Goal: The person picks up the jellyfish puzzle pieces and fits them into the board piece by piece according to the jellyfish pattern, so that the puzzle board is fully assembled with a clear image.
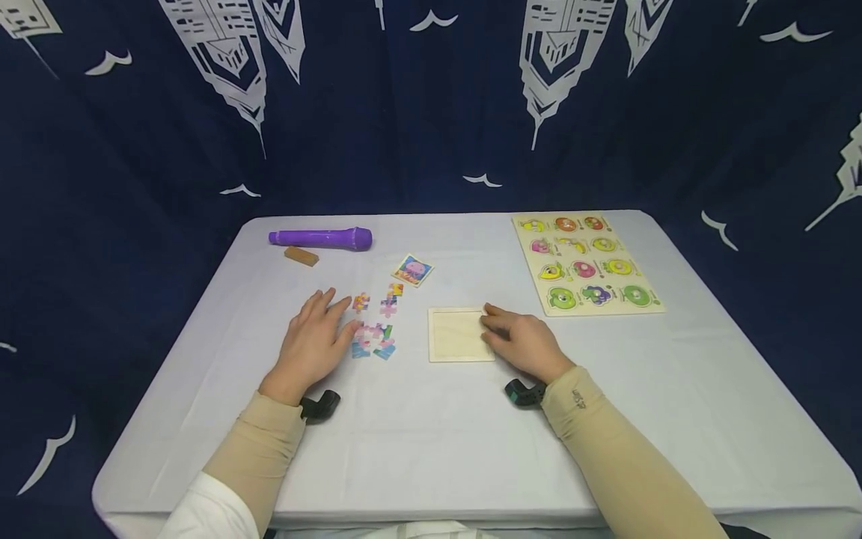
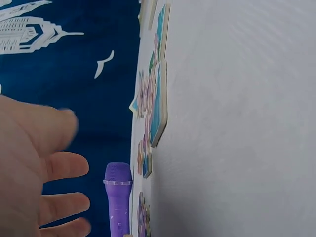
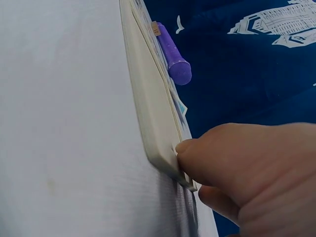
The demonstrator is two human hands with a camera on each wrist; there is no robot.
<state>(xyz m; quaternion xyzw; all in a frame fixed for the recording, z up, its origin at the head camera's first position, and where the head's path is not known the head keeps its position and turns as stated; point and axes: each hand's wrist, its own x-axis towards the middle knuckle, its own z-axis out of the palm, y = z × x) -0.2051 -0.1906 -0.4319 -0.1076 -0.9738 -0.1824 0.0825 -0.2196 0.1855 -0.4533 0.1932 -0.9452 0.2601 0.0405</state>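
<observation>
My left hand (image 1: 310, 348) is over the table with its fingers spread, just left of several jigsaw puzzle pieces (image 1: 362, 335). Its thumb comes close to those pieces; in the left wrist view the fingers (image 2: 64, 165) hold nothing. Pink, blue and orange pieces (image 1: 361, 302) lie loose near its fingertips. To the right, a pale wooden puzzle tray (image 1: 461, 337) with a raised rim lies bare. My right hand (image 1: 521, 340) grips the tray's right edge, and the thumb (image 3: 190, 153) shows against the rim near a corner in the right wrist view.
A small square picture card (image 1: 413, 270) lies behind the pieces. At the back left are a purple toy microphone (image 1: 322, 239) and a brown wooden block (image 1: 301, 257). A fruit puzzle board (image 1: 584, 263) occupies the back right. White cloth (image 1: 417, 442) covers the table.
</observation>
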